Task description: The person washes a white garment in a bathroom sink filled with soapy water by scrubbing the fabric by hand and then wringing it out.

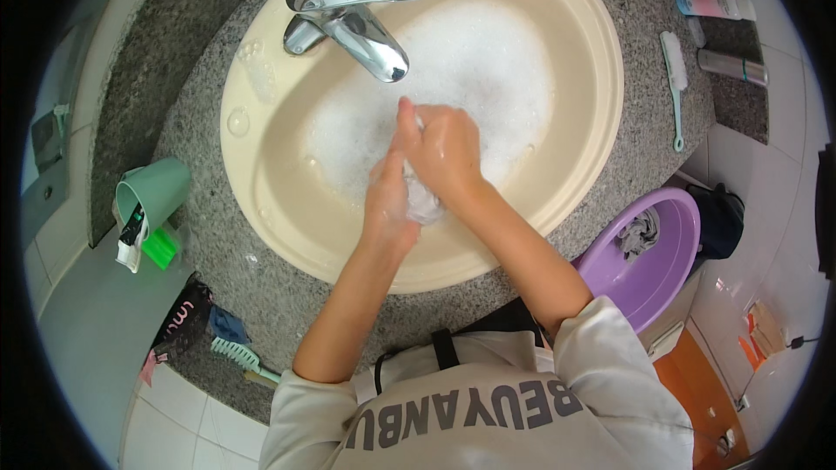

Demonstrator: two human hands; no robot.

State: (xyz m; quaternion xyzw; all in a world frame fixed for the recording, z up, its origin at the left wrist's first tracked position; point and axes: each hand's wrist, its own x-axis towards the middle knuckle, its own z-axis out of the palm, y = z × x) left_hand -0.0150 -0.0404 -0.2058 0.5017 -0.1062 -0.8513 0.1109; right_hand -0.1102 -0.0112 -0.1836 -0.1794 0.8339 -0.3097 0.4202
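Observation:
Both my hands are together above a cream oval sink [601, 78] that holds water covered in white suds [488, 43]. My left hand [386, 196] and my right hand [446, 146] are closed around a wet, pale, bunched-up cloth [423, 204], which bulges out between the wrists. Most of the cloth is hidden by my fingers, and its kind does not show. A chrome faucet [370, 39] rises at the back left of the sink, its spout ending just beyond my fingertips. No stream of water shows under it.
On the left of the granite counter lies a green cup [161, 191]; a mint comb [237, 353] is nearer me. A white-bristled brush [673, 78] and several bottles and tubes [710, 6] are at the right. A purple basin [644, 270] with grey cloth [640, 233] stands below right.

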